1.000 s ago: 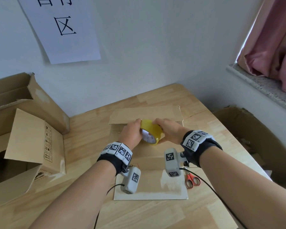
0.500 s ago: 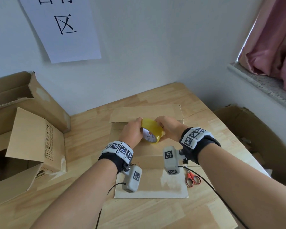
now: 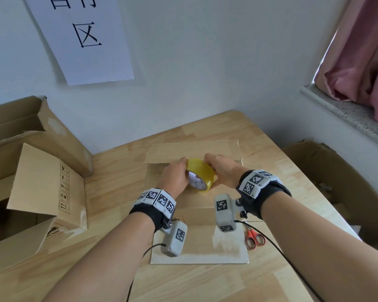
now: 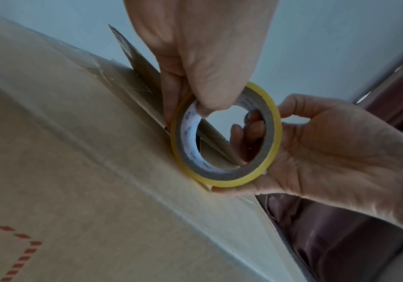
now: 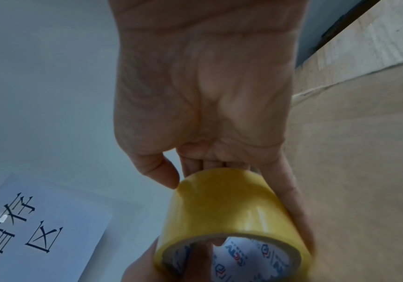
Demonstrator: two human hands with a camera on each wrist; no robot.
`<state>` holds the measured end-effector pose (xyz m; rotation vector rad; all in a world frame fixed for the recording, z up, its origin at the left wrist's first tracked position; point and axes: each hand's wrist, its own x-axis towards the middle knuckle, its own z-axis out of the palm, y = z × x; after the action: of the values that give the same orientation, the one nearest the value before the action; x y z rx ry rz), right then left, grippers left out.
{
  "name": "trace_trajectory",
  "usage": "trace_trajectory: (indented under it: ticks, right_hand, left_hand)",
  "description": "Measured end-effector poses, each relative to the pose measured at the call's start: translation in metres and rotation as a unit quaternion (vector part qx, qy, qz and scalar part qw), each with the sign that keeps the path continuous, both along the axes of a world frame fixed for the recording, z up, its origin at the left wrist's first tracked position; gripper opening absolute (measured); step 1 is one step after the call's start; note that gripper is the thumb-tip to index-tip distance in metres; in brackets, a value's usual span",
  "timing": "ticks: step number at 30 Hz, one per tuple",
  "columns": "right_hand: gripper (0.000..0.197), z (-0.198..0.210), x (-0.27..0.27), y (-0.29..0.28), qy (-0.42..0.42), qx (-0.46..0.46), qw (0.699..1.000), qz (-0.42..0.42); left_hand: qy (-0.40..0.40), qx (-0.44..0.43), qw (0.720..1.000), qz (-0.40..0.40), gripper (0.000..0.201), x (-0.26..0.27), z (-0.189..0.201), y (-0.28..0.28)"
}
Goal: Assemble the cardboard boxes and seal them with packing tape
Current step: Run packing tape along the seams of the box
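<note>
Yellow packing tape roll (image 3: 202, 177) sits gripped by left hand (image 3: 174, 178) and right hand (image 3: 222, 171) atop the flattened cardboard box (image 3: 196, 214).

A yellow roll of packing tape (image 3: 200, 177) with a white printed core stands on edge on a brown cardboard box (image 3: 196, 211) lying on the table's middle, its far flap (image 3: 192, 151) folded outward.

Soft daylight from the right, sharp head view, dim bluish wide-angle wrist views.
</note>
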<state>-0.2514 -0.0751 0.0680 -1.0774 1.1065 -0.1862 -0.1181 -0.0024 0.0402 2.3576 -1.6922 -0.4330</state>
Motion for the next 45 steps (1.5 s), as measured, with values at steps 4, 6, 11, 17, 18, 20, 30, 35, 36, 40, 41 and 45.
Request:
trace_trajectory:
  ticks: [4, 6, 11, 17, 18, 20, 30, 35, 36, 40, 41, 45]
  right_hand:
    - [0.012, -0.002, 0.001, 0.000, 0.000, -0.008, 1.000, -0.003]
    - [0.010, -0.003, 0.000, -0.001, -0.002, -0.009, 1.000, -0.004]
    - [0.021, -0.008, -0.001, 0.000, -0.013, -0.019, 1.000, 0.009]
    - [0.030, -0.002, -0.010, 0.000, -0.048, -0.033, 0.990, 0.130]
    - [0.032, -0.001, -0.009, 0.000, -0.037, -0.046, 0.987, 0.147]
    - [0.034, 0.001, -0.008, 0.001, -0.020, -0.068, 0.983, 0.169]
    - [0.031, 0.002, 0.001, 0.011, -0.002, -0.113, 0.979, 0.170]
    - [0.025, 0.001, 0.001, 0.017, 0.007, -0.124, 0.979, 0.163]
    - [0.026, 0.000, 0.002, 0.019, 0.009, -0.126, 0.978, 0.164]
    - [0.025, 0.002, 0.002, 0.023, 0.015, -0.136, 0.977, 0.162]
    - [0.025, 0.002, 0.002, 0.025, 0.016, -0.139, 0.977, 0.161]
    - [0.028, 0.004, 0.003, 0.028, 0.025, -0.144, 0.977, 0.156]
  left_hand:
    - [-0.004, 0.003, 1.000, -0.006, 0.037, 0.000, -0.001, 0.000]
    - [-0.003, 0.004, 1.000, -0.007, 0.039, 0.000, -0.001, -0.001]
    - [0.010, 0.002, 1.000, 0.008, 0.043, 0.002, -0.001, 0.000]
    - [0.093, 0.006, 0.996, 0.008, 0.041, 0.011, 0.004, 0.001]
    - [0.092, 0.021, 0.996, -0.005, 0.040, 0.014, 0.007, 0.000]
    - [0.068, 0.080, 0.994, -0.033, 0.043, 0.022, 0.018, 0.000]
    - [0.043, -0.059, 0.996, -0.048, 0.030, 0.013, 0.054, 0.016]
    - [0.038, -0.120, 0.991, -0.048, 0.025, 0.007, 0.046, 0.029]
    - [0.032, -0.127, 0.990, -0.052, 0.024, 0.006, 0.046, 0.030]
    - [0.018, -0.128, 0.990, -0.054, 0.020, 0.004, 0.048, 0.031]
    - [0.014, -0.125, 0.991, -0.053, 0.019, 0.003, 0.050, 0.031]
    - [-0.017, -0.101, 0.994, -0.048, 0.018, 0.000, 0.056, 0.027]
